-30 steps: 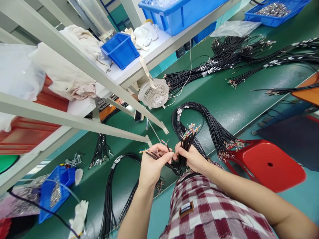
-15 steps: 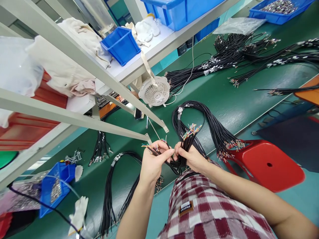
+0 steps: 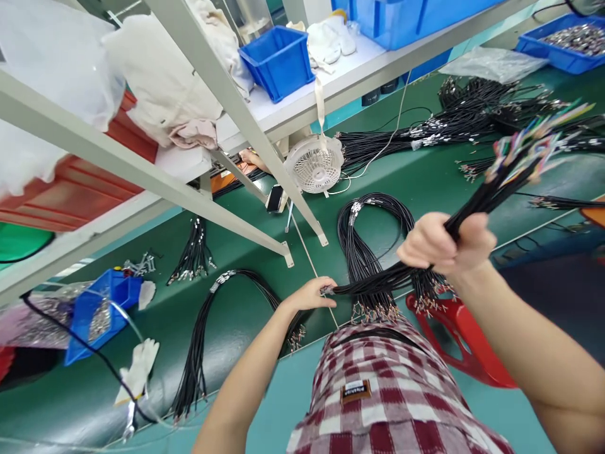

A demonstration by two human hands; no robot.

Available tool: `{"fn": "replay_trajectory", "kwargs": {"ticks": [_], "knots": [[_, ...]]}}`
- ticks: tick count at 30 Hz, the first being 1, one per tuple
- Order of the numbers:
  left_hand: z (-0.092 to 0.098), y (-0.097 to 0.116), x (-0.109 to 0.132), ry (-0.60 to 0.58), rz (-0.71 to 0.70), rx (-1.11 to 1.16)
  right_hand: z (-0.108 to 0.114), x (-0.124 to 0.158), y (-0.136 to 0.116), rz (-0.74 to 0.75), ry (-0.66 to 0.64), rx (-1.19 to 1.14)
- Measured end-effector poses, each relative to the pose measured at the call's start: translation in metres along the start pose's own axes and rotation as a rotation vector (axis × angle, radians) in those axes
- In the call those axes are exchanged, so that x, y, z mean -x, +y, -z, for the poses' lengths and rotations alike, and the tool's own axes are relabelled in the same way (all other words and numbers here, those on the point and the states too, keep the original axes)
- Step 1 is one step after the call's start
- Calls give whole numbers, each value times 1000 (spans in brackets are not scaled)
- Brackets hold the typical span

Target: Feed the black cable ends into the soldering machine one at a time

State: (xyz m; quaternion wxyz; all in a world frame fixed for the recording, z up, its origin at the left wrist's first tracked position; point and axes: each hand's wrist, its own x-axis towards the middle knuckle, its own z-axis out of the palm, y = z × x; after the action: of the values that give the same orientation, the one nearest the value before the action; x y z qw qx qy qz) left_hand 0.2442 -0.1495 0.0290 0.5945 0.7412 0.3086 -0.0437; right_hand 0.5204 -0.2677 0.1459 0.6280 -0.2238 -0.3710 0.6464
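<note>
Black cables (image 3: 373,280), right hand (image 3: 444,244) clenching, left hand (image 3: 311,294) pinching, cross a looped bundle (image 3: 357,249) near shelf legs (image 3: 250,231)

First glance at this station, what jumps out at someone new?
Probably the spray of coloured wire ends at right, topping the black cable bundle gripped in the right hand, with the left hand at its other end. Next, the bright red stool at lower right, partly behind the right forearm. Then the looped black cables on the green bench, just beyond the hands.
</note>
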Motion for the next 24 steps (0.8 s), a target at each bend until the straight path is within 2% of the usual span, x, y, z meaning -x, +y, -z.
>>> {"fn": "replay_trajectory", "kwargs": {"ticks": [1, 3, 5, 6, 7, 8, 9, 10, 12, 13, 15, 17, 19, 21, 24], "knots": [[-2, 1, 1, 14, 8, 13, 8, 0, -15, 44, 96, 33], [-5, 10, 7, 31, 26, 55, 31, -2, -37, 165, 425, 129], [-8, 23, 17, 2, 53, 119, 58, -5, -44, 228, 729, 339], [-11, 30, 22, -22, 69, 158, 72, -6, -41, 153, 808, 464], [-14, 36, 27, -33, 85, 198, 83, -5, -33, -23, 825, 609], [-19, 40, 31, -25, 100, 239, 90, -2, -19, -252, 778, 743], [-24, 44, 34, -1, 116, 279, 92, 3, -2, -358, 739, 775], [-28, 47, 36, 32, 131, 315, 89, 10, 18, -428, 706, 794], [-36, 50, 38, 92, 166, 375, 69, 27, 61, -520, 619, 835], [-38, 51, 37, 111, 184, 396, 54, 35, 81, -516, 564, 881], [-40, 52, 36, 125, 216, 418, 24, 43, 109, -200, 338, 1187], [-40, 53, 36, 129, 240, 416, 2, 38, 120, 54, 166, 1318], [-42, 55, 38, 128, 263, 388, -5, 23, 117, 159, 41, 1277], [-50, 58, 42, 131, 282, 345, -2, 3, 107, 72, -52, 1183], [-69, 64, 51, 277, 240, 192, 7, -25, 98, -329, -53, 1216]]}}
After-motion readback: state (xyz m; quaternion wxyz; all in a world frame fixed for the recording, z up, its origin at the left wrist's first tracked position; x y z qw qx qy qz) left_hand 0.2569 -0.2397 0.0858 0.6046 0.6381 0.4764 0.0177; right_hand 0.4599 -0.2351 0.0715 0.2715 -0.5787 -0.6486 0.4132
